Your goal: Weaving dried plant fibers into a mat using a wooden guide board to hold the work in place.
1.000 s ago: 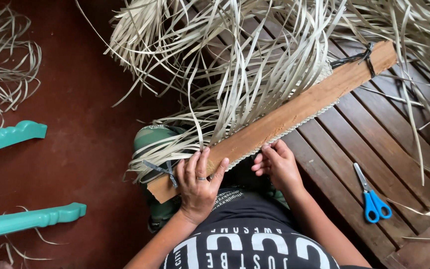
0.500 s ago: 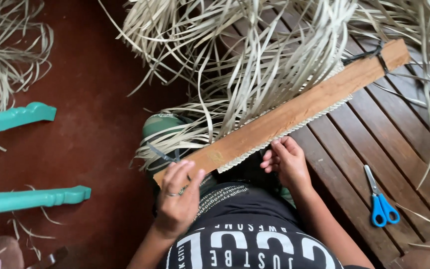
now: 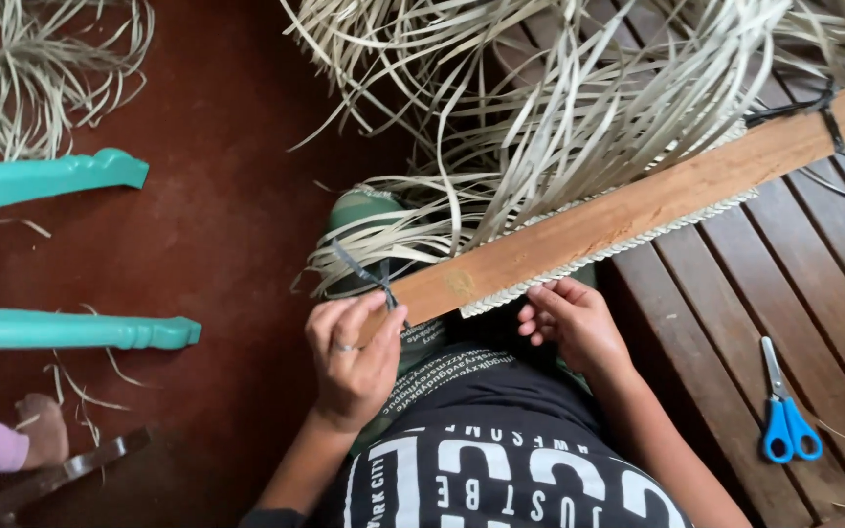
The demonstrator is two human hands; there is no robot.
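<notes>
The left hand [image 3: 352, 360] has slid down off the top of the wooden board [image 3: 628, 210] since a second ago. Back then it lay flat over the board's near end; now it sits just below that end, with its fingers [image 3: 339, 318] curled in and touching the corner by the dark string [image 3: 376, 277] tied there. The fingers look bent around the board's edge, but I cannot tell if they really grip it or only press on it. The right hand [image 3: 579, 328] has hardly moved. It is under the lower edge of the board, near the middle, and its fingers [image 3: 538, 315] are curled up, pinching at the pale woven strip [image 3: 579, 266] that runs along that edge. The board lies slanted across the person's lap, its far end up on the brown wooden bench [image 3: 726, 303]. Long dry leaf strips [image 3: 559, 127] spill out from the top side of the board. So the weaving work looks like it has come to the near end of the strip. Blue scissors [image 3: 784, 416] lie on the bench, well apart from both hands. Turquoise chair legs [image 3: 70, 328] stand on the red floor [image 3: 227, 196].
</notes>
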